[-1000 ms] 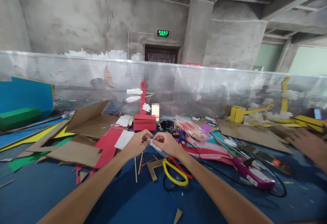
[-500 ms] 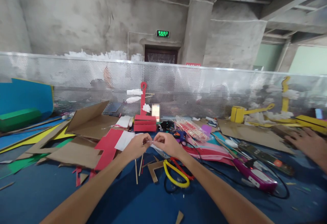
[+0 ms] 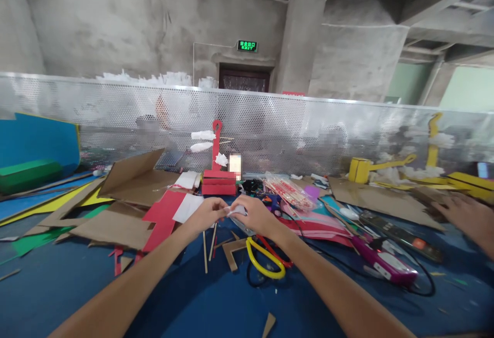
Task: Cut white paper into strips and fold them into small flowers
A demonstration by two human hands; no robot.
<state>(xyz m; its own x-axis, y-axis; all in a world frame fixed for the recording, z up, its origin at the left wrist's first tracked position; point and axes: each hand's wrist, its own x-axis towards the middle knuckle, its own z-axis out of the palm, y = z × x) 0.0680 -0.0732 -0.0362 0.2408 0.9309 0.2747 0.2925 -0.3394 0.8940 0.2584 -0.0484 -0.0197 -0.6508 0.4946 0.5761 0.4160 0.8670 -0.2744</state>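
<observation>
Both hands meet over the middle of the blue table, pinching a small piece of thin white material (image 3: 236,210), perhaps tissue or paper. My left hand (image 3: 208,215) is closed, with thumb and fingertips at the left end of the piece. My right hand (image 3: 252,215) has its fingers closed over the right part, hiding some of it. Just behind them stands a red box (image 3: 219,182) with an upright red strip (image 3: 216,145) bearing white tufts. A red sheet (image 3: 164,217) and a white sheet (image 3: 188,208) lie by my left hand. Below my right hand is a yellow loop-shaped handle (image 3: 266,268).
Cardboard pieces (image 3: 116,225) are heaped on the left. Bagged sticks (image 3: 289,194), a purple cabled tool (image 3: 389,266) and a dark device (image 3: 401,237) lie to the right. Another person's hand (image 3: 465,217) rests at far right. A perforated metal screen (image 3: 270,132) borders the table.
More of the white piece now shows between my hands, and my right fingers have shifted over it. The view has tilted slightly. The other person's hand has barely moved.
</observation>
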